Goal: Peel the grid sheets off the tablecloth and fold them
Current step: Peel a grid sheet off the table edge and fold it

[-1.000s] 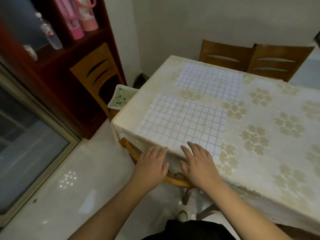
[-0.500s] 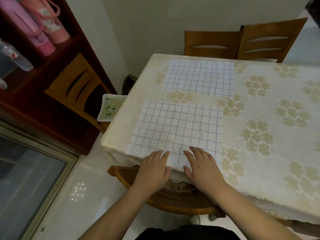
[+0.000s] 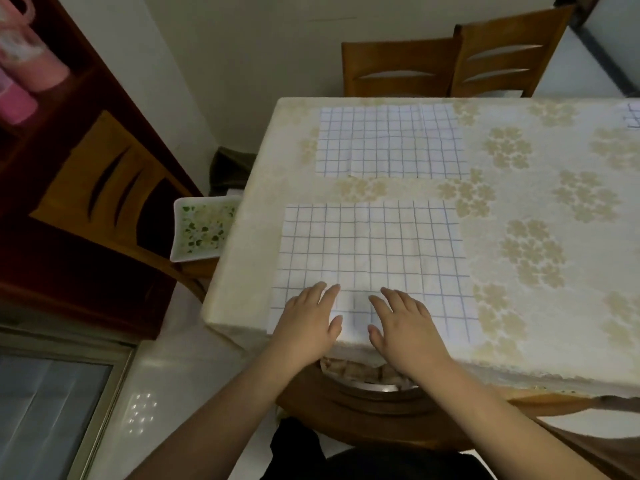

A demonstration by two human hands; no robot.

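Resting flat on the near sheet (image 3: 372,261), both hands lie palm down with fingers straight and slightly spread, gripping nothing. The left hand (image 3: 308,323) covers the sheet's near edge at about 7 o'clock of that sheet; the right hand (image 3: 401,327) lies just beside it at about 6 o'clock, a narrow strip of grid paper showing between the two thumbs. Both wrists cross the table's near edge, where the tablecloth (image 3: 554,271) drops over the side.

That near sheet lies flat on the cloth at the table's near left corner, white with blue grid lines and faint fold creases, no corner lifted that I can make out. A second sheet (image 3: 391,142) lies flat at 12 o'clock from the first, near the far edge, a band of flowered cloth between them. A sliver of a third sheet (image 3: 634,116) shows at the frame's edge, at about 2 o'clock.

Two wooden chairs (image 3: 450,64) stand behind the table at 12 o'clock. Another chair (image 3: 104,188) stands at 9 o'clock with a green-patterned square dish (image 3: 202,232) on its seat, touching or just beside the hanging cloth. Pink bottles (image 3: 24,71) sit on a dark red shelf at 10 o'clock.
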